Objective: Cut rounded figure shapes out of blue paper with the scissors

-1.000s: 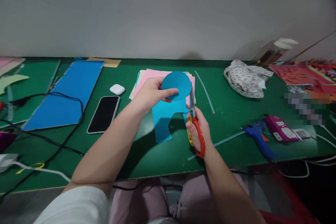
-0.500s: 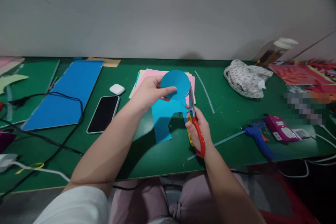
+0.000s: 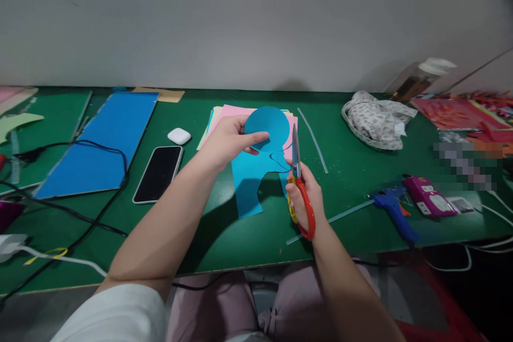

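Between the thumb and fingers of my left hand (image 3: 232, 141) is a round blue paper disc (image 3: 268, 123), raised over the papers. My right hand (image 3: 308, 192) grips scissors (image 3: 297, 157) by their red and yellow handles, blades pointing away from me and standing just right of the disc. The blades look closed. Below the disc lies a blue sheet (image 3: 245, 184) with a curved piece cut from its near edge. Pink paper (image 3: 232, 112) tops a stack of coloured sheets beneath it.
Left are a phone (image 3: 158, 175), a white case (image 3: 179, 136), a blue board (image 3: 104, 141) and black cables. To the right are a clear strip (image 3: 313, 141), a patterned cloth (image 3: 372, 120), a blue glue gun (image 3: 395, 211), a purple device (image 3: 428, 196) and a bottle (image 3: 417, 80).
The scissors and my right hand have shifted slightly right, away from the disc's edge. A thin curled offcut now shows under the disc. My left hand has barely moved.
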`<state>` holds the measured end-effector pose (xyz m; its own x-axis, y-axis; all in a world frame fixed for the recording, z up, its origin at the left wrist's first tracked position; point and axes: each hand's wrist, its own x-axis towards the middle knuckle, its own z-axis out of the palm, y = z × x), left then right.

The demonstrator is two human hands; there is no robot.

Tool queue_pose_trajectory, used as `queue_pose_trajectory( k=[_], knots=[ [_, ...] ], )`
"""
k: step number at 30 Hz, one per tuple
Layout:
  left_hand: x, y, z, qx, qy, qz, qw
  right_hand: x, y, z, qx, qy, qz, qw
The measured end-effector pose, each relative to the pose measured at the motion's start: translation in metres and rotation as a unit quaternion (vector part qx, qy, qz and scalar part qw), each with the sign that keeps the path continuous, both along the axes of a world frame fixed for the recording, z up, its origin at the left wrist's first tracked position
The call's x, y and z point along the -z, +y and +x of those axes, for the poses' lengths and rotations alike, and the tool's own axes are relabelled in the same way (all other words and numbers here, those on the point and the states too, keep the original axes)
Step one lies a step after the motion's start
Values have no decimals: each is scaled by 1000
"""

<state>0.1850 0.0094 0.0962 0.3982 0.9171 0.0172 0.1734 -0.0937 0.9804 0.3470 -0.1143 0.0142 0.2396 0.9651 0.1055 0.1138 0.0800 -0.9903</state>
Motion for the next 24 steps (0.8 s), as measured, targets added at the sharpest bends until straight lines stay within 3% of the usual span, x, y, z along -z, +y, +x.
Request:
queue_pose_trajectory(
  k=[6,11,17,24],
  knots=[
    [7,3,3,31,-24,-59,998,4,7,3,-25,141,-19,989],
    [23,9,9,50,-117,-103,987,10,13,8,-24,117,24,993],
    [31,13,9,90,-50,-27,994,8,12,5,21,19,36,999],
    [20,8,2,69,-2,61,996,6,13,0,29,28,21,999]
  ],
)
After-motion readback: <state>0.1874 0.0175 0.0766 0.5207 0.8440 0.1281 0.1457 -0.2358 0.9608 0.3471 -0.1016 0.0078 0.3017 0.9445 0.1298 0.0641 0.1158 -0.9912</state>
